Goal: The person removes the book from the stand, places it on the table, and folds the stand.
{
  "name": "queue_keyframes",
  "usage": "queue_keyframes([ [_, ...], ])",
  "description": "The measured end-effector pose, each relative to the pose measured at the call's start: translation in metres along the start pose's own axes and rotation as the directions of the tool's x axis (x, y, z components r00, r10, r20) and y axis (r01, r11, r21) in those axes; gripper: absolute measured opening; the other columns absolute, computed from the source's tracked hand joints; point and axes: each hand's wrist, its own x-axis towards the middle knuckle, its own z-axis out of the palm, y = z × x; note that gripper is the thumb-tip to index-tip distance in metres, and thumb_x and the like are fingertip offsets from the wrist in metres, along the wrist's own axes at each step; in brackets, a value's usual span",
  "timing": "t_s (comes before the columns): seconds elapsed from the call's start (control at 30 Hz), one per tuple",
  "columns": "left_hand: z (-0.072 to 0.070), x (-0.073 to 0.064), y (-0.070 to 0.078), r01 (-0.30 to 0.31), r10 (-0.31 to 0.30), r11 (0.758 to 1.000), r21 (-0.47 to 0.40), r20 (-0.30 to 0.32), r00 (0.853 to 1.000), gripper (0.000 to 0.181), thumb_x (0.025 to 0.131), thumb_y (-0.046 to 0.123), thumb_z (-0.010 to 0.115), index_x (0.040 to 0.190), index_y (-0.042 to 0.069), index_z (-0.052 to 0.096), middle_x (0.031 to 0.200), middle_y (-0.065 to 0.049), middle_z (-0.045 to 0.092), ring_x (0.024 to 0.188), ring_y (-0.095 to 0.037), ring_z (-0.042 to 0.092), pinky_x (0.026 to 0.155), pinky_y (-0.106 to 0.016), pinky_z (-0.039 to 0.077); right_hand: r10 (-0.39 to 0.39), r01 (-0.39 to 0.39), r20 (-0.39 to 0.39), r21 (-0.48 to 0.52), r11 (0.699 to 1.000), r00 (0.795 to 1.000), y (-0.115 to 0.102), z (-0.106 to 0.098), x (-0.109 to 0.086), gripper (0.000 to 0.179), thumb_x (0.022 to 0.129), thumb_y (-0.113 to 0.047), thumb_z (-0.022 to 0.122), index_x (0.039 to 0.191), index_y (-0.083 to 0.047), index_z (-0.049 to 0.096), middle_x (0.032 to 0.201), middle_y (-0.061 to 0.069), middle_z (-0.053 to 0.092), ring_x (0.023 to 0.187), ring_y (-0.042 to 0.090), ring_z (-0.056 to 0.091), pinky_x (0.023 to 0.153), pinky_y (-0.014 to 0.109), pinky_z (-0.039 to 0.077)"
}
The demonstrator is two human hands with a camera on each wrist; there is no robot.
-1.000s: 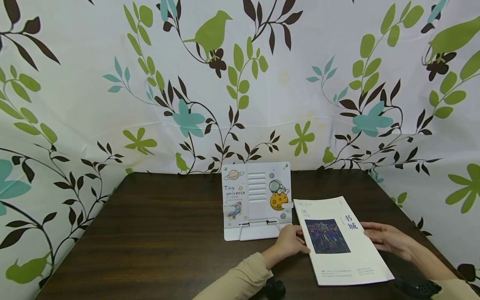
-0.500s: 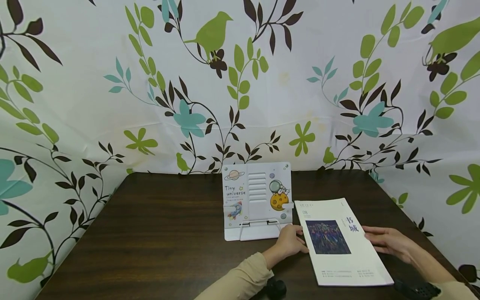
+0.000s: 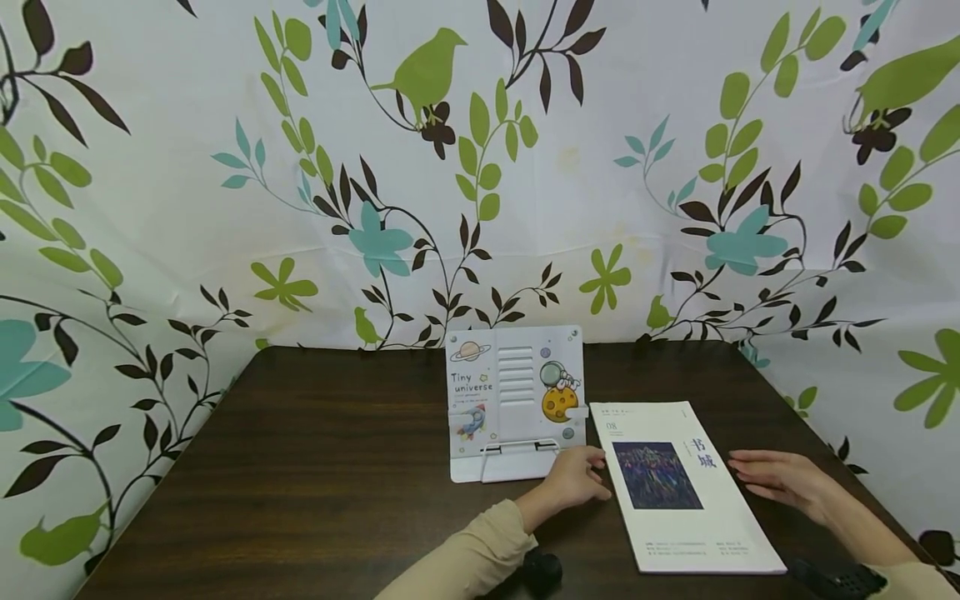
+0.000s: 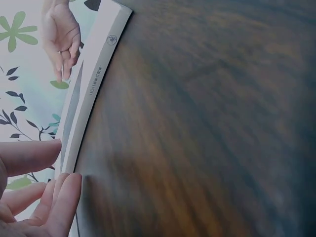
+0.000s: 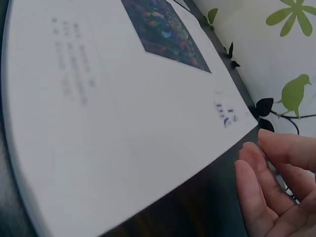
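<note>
A white paperback magazine point(image 3: 705, 521) with a dark picture and blue characters on its cover lies flat on the dark wooden table. My left hand point(image 3: 573, 479) is beside its left edge, fingers relaxed; in the left wrist view the fingertips point(image 4: 69, 190) are right at the spine. Off the right edge is my right hand point(image 3: 783, 482), fingers loosely bent. The right wrist view shows a gap of table between those fingertips point(image 5: 247, 158) and the cover. Neither hand grips anything.
A white book stand point(image 3: 517, 425) with space drawings stands upright behind my left hand, close to the magazine's top left corner. Patterned cloth point(image 3: 562, 167) hangs behind the table point(image 3: 315, 467). A small black object point(image 3: 542, 573) is below my left forearm.
The magazine now lies flat on the table, its right side lowered. Both hands have drawn slightly apart from its edges, the left one to the left.
</note>
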Motion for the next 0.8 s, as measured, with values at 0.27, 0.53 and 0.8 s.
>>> queue_keyframes([
  [0.27,-0.022,-0.012,-0.001,-0.072,0.072,0.996,0.045,-0.004,0.997,0.043,0.069,-0.002,0.073,0.109,-0.007,0.06,0.096,-0.014,0.064,0.074,-0.013,0.064,0.061,-0.015,0.047,-0.039,0.04,0.047,-0.025,0.999,0.998,-0.024,0.017,0.001,0.056,0.085,-0.014,0.063,0.127,0.015,0.039,0.097,0.001,0.066,0.085,0.015,0.064,0.075,0.032,0.052],
  [0.53,-0.068,-0.035,0.001,-0.164,0.174,0.981,0.104,-0.094,0.98,0.032,0.075,-0.002,0.066,0.106,-0.005,0.061,0.096,-0.016,0.061,0.076,-0.016,0.062,0.065,-0.018,0.048,-0.119,0.13,0.086,-0.132,0.983,0.989,-0.055,0.048,0.007,0.059,0.089,-0.019,0.057,0.131,0.014,0.032,0.107,0.01,0.064,0.091,0.018,0.064,0.075,0.031,0.052],
  [0.8,-0.127,-0.057,-0.007,-0.212,0.271,0.956,0.204,-0.332,0.903,0.032,0.074,-0.007,0.064,0.105,-0.004,0.06,0.094,-0.015,0.06,0.077,-0.024,0.061,0.065,-0.027,0.051,-0.198,0.222,0.131,-0.214,0.951,0.971,-0.091,0.086,0.014,0.059,0.091,-0.026,0.055,0.131,0.012,0.034,0.121,0.024,0.054,0.103,0.031,0.058,0.085,0.043,0.048],
])
